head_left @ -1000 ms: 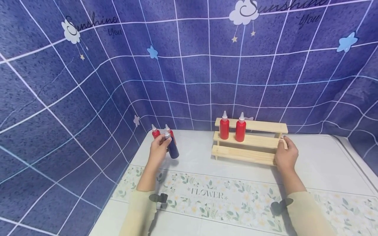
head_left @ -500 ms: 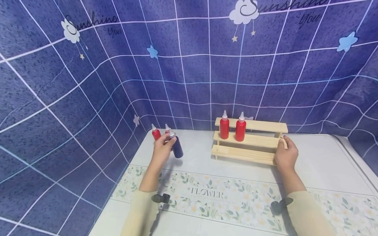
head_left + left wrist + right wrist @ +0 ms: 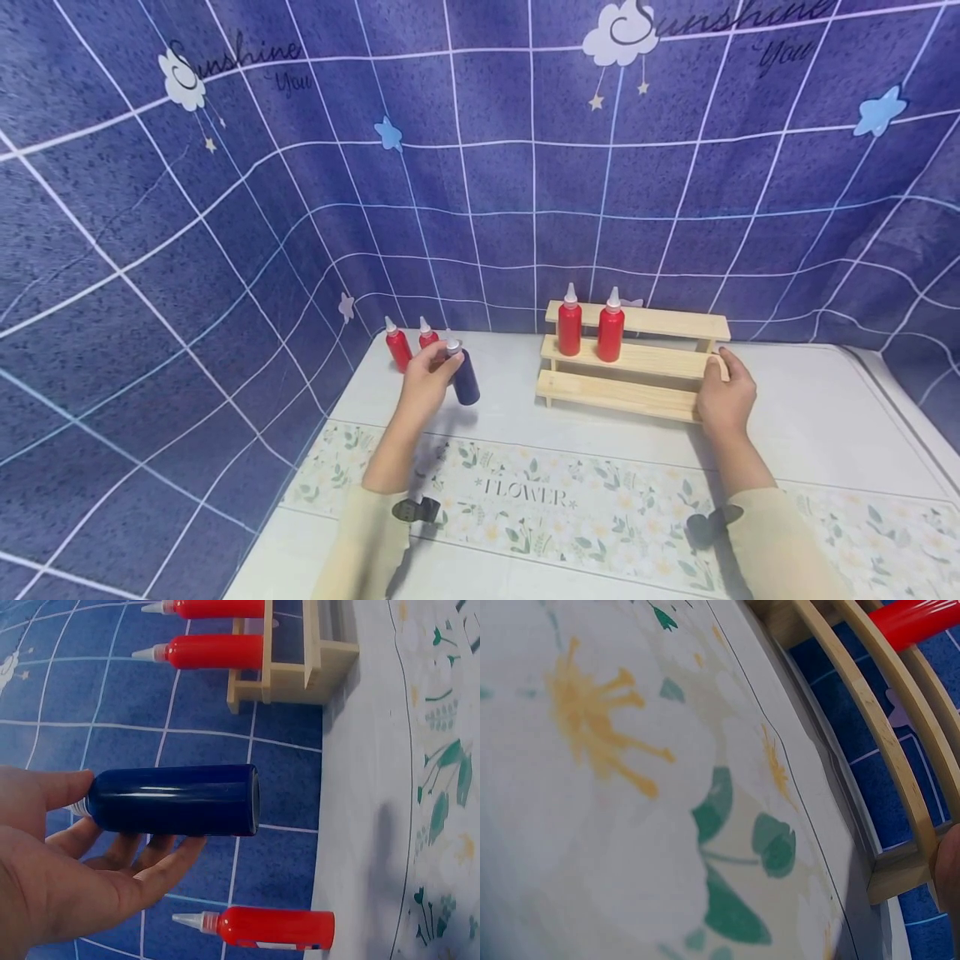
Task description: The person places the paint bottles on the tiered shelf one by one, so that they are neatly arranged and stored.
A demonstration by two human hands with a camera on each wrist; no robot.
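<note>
My left hand (image 3: 426,387) pinches a dark blue squeeze bottle (image 3: 466,379) by its neck. In the left wrist view the blue bottle (image 3: 176,799) is clear of the table, thumb at its neck and fingers beneath its side. My right hand (image 3: 729,396) grips the right end of a three-tier wooden rack (image 3: 622,393); in the right wrist view only a bit of that hand (image 3: 949,870) shows at the rack's end. Two red squeeze bottles (image 3: 569,327) (image 3: 611,335) stand upright on the rack's middle tier, toward its left.
Two more red squeeze bottles (image 3: 399,348) (image 3: 428,335) stand on the table at the back left, behind my left hand. A blue gridded cloth (image 3: 495,167) hangs behind and at the left. A floral band (image 3: 525,492) crosses the white table cover in front.
My left hand has moved to the right with the blue bottle, away from the two red bottles at the left. The right hand and the rack stay in place.
</note>
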